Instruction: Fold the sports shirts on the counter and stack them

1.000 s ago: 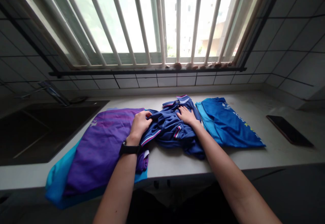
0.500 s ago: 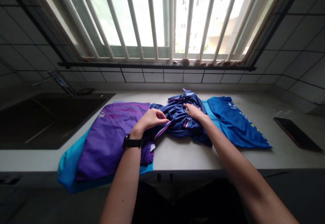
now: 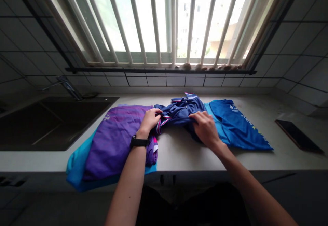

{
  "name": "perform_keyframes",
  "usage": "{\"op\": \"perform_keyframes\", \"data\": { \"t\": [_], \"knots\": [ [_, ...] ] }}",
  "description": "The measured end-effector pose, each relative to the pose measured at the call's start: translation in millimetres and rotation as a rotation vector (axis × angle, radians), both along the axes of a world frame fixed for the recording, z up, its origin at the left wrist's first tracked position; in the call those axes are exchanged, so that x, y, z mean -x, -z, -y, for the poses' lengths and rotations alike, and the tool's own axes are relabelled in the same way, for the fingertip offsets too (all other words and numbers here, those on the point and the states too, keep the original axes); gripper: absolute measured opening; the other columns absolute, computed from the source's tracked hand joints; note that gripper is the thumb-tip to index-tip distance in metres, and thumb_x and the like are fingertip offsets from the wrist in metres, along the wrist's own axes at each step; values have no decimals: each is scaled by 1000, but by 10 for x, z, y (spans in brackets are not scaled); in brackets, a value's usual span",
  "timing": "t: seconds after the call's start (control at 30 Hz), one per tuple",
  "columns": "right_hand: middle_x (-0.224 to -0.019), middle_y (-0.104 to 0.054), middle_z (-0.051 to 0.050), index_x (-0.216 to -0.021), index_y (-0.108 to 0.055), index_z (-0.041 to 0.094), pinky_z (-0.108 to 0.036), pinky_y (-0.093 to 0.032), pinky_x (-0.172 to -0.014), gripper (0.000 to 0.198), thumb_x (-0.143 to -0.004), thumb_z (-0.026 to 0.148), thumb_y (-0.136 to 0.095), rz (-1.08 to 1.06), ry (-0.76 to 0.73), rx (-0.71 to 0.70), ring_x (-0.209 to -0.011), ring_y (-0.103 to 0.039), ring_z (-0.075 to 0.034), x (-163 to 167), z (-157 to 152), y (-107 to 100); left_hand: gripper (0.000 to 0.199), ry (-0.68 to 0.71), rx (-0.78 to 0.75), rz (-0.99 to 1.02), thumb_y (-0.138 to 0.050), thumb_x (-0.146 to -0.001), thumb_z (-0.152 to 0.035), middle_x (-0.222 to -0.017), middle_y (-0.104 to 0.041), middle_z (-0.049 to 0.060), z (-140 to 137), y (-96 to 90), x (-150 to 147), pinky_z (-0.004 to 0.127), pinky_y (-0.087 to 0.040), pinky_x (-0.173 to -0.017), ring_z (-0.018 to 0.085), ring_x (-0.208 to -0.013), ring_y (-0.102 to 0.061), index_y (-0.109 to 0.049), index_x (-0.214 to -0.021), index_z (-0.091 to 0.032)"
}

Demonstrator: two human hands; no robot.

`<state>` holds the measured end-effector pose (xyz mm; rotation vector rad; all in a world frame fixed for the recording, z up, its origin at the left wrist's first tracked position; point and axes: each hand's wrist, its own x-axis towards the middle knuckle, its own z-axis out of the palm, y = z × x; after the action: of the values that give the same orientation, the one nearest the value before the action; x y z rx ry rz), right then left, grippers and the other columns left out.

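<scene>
Countertop (image 3: 179,152) under barred window (image 3: 164,21), sink (image 3: 48,123) at left

we see the navy polo shirt (image 3: 180,114) as thin, slightly shiny knit cloth with striped ribbed trim. left of it, the purple jersey (image 3: 115,135) looks smooth and satiny. under it, the countertop (image 3: 179,152) is matt and stone-like. far right of it, the phone (image 3: 297,136) is glossy.
</scene>
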<state>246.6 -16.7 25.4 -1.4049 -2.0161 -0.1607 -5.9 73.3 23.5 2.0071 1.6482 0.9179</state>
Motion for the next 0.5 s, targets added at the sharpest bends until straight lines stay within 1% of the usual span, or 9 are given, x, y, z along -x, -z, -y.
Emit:
{"op": "perform_keyframes", "data": {
  "t": [0.1,0.17,0.23,0.3,0.37,0.4,0.43,0.47,0.5],
  "knots": [
    [-97,-71,-7,-105,-70,26,-41,-48,-88,24,-93,19,-50,-341,112,-300,-95,-61,-27,-266,137,-266,24,-110,-69,42,-58,-84,-13,-102,-80,8,-5,-18,26,35,-55,-100,24,-99,-73,-78,-94,-21],
    [-92,-68,-6,-101,-68,26,-40,-49,-81,19,-90,25,-52,-457,73,-341,-87,-60,-26,-482,310,-395,25,-188,-112,49,-56,-85,-13,-104,-79,9,-12,3,40,34,-54,-100,24,-101,-72,-77,-96,-20],
    [-84,-66,-5,-92,-69,27,-38,-50,-73,14,-86,29,-56,-435,-83,-125,-78,-60,-24,-703,501,-498,27,-269,-143,38,-54,-85,-12,-108,-77,10,-21,38,43,34,-53,-102,24,-105,-71,-76,-98,-19],
    [-81,-68,-4,-88,-73,29,-36,-51,-69,14,-84,34,-60,-309,-280,272,-74,-63,-24,-896,679,-595,26,-307,-144,16,-53,-85,-12,-112,-75,12,-23,63,32,35,-52,-103,24,-108,-69,-74,-99,-19],
    [-86,-74,-4,-98,-79,32,-35,-54,-72,21,-86,42,-65,-160,-460,678,-78,-69,-24,-1026,804,-676,23,-270,-139,-4,-57,-83,-13,-113,-73,13,-9,56,5,36,-51,-105,26,-111,-68,-74,-98,-19],
    [-90,-76,-5,-105,-80,33,-35,-56,-75,26,-88,46,-65,-117,-535,830,-82,-71,-24,-1059,833,-698,22,-225,-151,-7,-59,-81,-13,-113,-72,13,7,37,-12,36,-51,-107,26,-113,-68,-74,-96,-19],
    [-93,-77,-6,-112,-80,33,-35,-57,-78,32,-91,50,-63,-112,-590,929,-87,-73,-25,-1068,832,-701,22,-161,-176,-2,-61,-79,-13,-113,-72,12,30,11,-30,36,-50,-108,27,-114,-67,-75,-95,-19],
    [-96,-78,-6,-117,-79,32,-35,-57,-81,37,-95,53,-58,-142,-613,966,-91,-74,-25,-1055,797,-681,22,-75,-198,13,-62,-77,-13,-112,-72,11,56,-19,-48,35,-50,-108,26,-113,-67,-75,-94,-19],
    [-99,-78,-7,-119,-78,30,-36,-58,-84,41,-99,55,-53,-194,-599,943,-95,-74,-25,-1019,724,-637,22,34,-201,36,-62,-77,-14,-110,-73,9,86,-49,-65,34,-51,-106,25,-111,-68,-76,-94,-20]
  ]
}}
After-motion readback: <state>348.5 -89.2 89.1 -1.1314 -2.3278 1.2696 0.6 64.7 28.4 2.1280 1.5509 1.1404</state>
